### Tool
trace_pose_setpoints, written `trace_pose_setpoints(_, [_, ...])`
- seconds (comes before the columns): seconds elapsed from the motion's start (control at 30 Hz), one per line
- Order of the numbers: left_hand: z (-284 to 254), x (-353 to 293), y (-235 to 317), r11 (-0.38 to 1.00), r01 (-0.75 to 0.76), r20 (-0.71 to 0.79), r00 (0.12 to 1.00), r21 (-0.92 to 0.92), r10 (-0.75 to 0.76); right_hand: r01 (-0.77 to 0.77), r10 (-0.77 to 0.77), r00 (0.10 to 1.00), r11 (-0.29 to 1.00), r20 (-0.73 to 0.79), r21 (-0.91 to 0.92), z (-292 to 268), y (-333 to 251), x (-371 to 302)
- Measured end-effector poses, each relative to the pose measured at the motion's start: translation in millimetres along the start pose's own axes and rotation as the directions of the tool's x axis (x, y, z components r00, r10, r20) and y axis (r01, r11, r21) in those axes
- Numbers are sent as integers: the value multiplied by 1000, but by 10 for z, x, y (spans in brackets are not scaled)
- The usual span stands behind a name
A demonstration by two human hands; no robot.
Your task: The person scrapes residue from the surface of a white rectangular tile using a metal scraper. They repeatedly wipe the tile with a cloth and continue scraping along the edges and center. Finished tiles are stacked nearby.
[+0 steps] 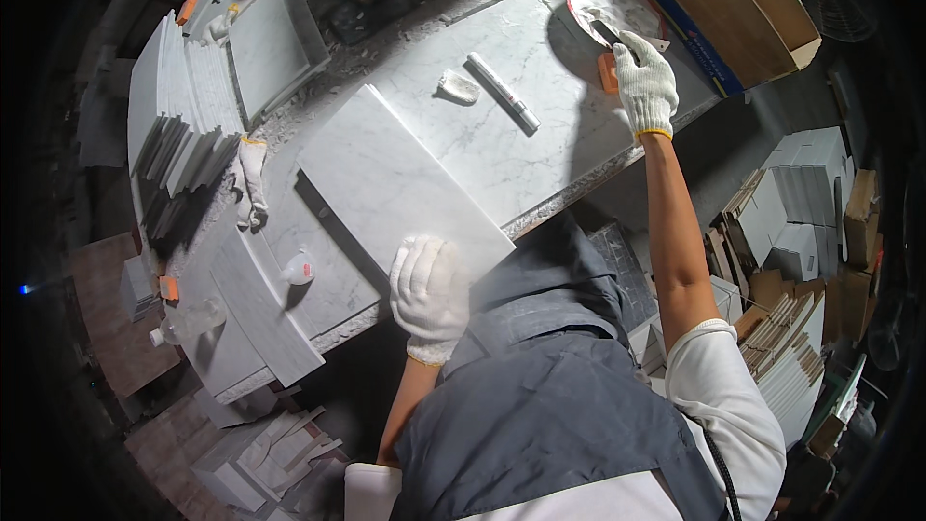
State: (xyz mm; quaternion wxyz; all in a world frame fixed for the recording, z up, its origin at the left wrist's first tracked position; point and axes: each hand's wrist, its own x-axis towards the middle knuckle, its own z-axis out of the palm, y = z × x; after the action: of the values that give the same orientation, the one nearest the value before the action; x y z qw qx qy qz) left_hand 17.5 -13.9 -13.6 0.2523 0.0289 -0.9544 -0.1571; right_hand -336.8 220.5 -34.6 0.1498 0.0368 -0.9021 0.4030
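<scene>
Lying flat, left hand touches a white slab; right hand pinches a dark tool.

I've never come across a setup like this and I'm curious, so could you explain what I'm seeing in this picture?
There's no machine here: a person is working with two gloved hands. The single picture comes from a wide fisheye camera worn on the head, looking down, so straight edges curve near the rim. The left hand rests on the near end of a pale slab, which lies on a marbled worktop. The right hand holds a dark tool over a red-rimmed dish; its exact kind is hard to tell. Between the hands lie a white marker-like tube and a small whitish lump.
</scene>
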Motion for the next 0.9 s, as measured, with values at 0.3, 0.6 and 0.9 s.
trace_pose_setpoints(0.3, [0,-7,0,1000,6,6,1000,3,-6,-173,163,984,967,67,184,55,-35,50])
trace_pose_setpoints(0.6, [-1,42,28,1000,-2,-12,1000,10,2,-284,259,959,880,117,381,3,32,-6])
trace_pose_setpoints(0.9, [-78,80,38,988,102,-37,994,-120,-107,-350,165,917,773,364,530,-196,-424,-403])
